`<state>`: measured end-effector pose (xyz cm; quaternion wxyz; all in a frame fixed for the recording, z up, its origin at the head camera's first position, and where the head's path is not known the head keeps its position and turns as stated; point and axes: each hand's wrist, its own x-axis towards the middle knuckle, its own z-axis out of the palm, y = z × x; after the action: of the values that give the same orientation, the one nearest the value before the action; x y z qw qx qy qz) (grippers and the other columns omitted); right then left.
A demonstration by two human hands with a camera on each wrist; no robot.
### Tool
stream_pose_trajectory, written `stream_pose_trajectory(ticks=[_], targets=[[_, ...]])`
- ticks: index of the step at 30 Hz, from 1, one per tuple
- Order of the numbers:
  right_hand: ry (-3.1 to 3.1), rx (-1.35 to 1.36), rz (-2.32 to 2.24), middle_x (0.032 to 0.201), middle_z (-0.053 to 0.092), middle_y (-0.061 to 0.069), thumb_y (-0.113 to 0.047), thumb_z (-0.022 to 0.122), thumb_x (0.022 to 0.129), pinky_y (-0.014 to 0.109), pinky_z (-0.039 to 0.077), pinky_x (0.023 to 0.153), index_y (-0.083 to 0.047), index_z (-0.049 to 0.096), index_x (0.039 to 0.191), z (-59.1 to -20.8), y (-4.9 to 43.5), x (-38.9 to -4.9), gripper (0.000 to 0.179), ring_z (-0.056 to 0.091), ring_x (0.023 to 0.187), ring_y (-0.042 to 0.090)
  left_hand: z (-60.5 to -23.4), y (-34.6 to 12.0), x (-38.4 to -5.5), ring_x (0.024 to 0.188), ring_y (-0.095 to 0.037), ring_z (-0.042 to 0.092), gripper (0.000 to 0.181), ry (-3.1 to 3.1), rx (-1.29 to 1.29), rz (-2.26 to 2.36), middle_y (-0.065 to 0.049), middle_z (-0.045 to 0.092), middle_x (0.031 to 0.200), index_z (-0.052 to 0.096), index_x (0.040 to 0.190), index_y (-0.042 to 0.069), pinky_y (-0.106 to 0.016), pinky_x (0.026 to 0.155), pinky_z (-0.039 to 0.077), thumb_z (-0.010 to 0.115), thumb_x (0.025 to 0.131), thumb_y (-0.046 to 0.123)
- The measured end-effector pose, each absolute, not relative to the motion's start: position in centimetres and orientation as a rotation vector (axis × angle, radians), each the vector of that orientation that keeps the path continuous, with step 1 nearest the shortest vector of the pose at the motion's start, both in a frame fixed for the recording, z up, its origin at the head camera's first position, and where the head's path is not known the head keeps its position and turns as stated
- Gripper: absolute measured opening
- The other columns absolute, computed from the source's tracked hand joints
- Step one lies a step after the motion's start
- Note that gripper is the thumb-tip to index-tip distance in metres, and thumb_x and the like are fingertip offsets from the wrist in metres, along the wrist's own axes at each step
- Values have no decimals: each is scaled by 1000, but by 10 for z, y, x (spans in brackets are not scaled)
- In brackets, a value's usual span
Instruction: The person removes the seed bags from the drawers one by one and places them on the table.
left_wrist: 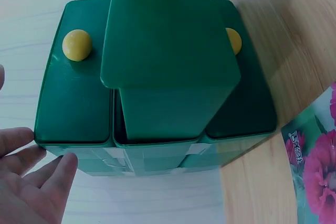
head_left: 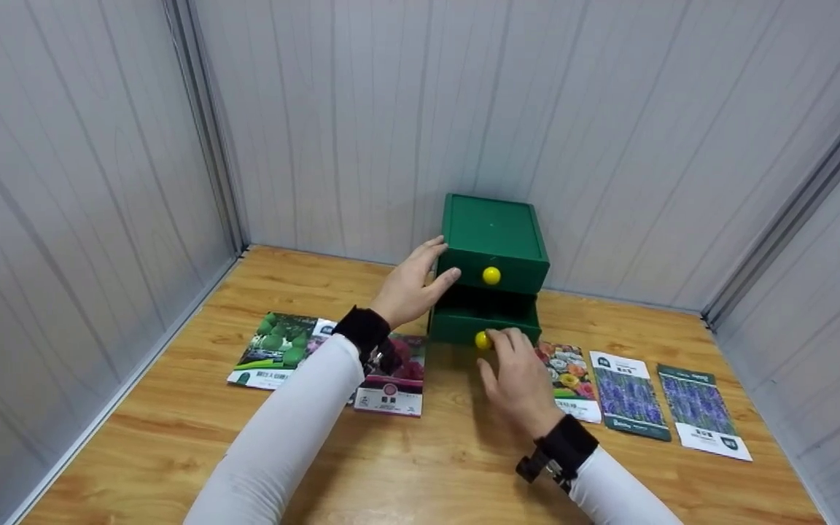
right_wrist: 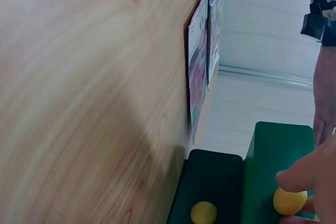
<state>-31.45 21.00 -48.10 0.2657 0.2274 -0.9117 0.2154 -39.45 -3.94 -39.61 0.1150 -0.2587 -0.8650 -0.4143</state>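
A green cabinet of three drawers (head_left: 496, 227) has its middle drawer (left_wrist: 168, 40) pulled out, while the top and bottom ones sit flush. Each drawer front carries a round yellow knob. My right hand (head_left: 520, 375) pinches the middle drawer's knob (right_wrist: 290, 201) between thumb and fingers. At the cabinet's upper left side is my left hand (head_left: 413, 286), its fingers extended and fingertips right at the front edge and side wall. From the head view the bottom drawer is hidden under the pulled-out one, but its knob (right_wrist: 203, 212) shows in the right wrist view.
Left of the cabinet lie flower and plant seed packets, among them a green one (head_left: 281, 341) and a pink one (head_left: 391, 394) partly behind my left wrist. On the right are a multicoloured packet (head_left: 569, 375) and two purple-flowered packets (head_left: 628, 397). Pale panel walls enclose the wooden table.
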Motion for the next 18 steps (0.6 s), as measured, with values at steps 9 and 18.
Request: stream_pose_trajectory(ticks=[9,18], targets=[[-2466,647,541,137,60,19,-15,81,104,48,61,102,3,58,153,-484,209,-332,57,63,118,32,-395,-38,-395,163,-29,38,70,-2550,-754,-1168,-11,32,181,38,171,4,-47,131,34,53,118,47],[-2541,620,525,141,59,20,-11,81,103,51,60,105,4,54,158,-479,207,-347,63,63,122,33,-395,-39,-395,164,-29,36,70,-2568,-746,-1143,-10,31,181,38,172,6,-48,132,33,54,118,48]])
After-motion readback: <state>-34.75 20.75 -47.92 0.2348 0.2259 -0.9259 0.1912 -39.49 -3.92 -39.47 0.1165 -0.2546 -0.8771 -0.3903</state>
